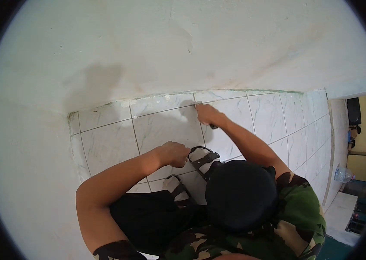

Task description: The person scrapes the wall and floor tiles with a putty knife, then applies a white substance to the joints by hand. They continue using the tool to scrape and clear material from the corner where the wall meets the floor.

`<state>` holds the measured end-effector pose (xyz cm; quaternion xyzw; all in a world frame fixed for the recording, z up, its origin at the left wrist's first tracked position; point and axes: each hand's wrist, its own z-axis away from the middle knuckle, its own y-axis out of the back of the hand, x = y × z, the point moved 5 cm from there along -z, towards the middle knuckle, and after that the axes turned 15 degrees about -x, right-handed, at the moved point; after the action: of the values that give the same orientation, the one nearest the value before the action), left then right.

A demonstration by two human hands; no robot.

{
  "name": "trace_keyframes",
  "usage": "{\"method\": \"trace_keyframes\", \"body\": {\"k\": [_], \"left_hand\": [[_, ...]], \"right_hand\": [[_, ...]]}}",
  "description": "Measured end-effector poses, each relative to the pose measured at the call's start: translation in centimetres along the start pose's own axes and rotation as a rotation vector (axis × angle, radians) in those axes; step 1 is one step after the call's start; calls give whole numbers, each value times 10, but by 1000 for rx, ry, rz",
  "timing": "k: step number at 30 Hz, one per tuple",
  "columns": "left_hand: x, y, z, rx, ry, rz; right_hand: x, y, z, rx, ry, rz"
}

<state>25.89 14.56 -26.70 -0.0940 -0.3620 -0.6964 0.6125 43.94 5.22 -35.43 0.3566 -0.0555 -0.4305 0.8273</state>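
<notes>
My right hand [209, 115] is closed around a black-handled tool [213, 126] low over the floor tiles. The handle's dark end shows below my palm. A small pale part of it shows beyond my fingers, close to a grout line; its exact kind is mostly hidden. My left hand [174, 154] is curled into a fist beside my strapped sandal [204, 161], and nothing shows sticking out of it. White marbled tiles [161, 130] lie beneath both hands. Pale flecks [167, 98] mark the tiles along the wall's foot.
A white wall [157, 47] rises close in front, its bottom edge rough and greenish. My black-clad knee [241, 195] and second sandal [180, 190] are below. At the right stand a clear plastic bottle [342, 174] and a raised white ledge [341, 210].
</notes>
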Motion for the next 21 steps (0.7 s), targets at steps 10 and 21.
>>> {"method": "trace_keyframes", "body": {"k": [10,21], "left_hand": [[-2,1,-3,-14,3,9],[-3,0,-4,-32,24,6]], "right_hand": [[-8,9,-3,116,-56,-22],[-11,21,-12,156,-92,-148]]}}
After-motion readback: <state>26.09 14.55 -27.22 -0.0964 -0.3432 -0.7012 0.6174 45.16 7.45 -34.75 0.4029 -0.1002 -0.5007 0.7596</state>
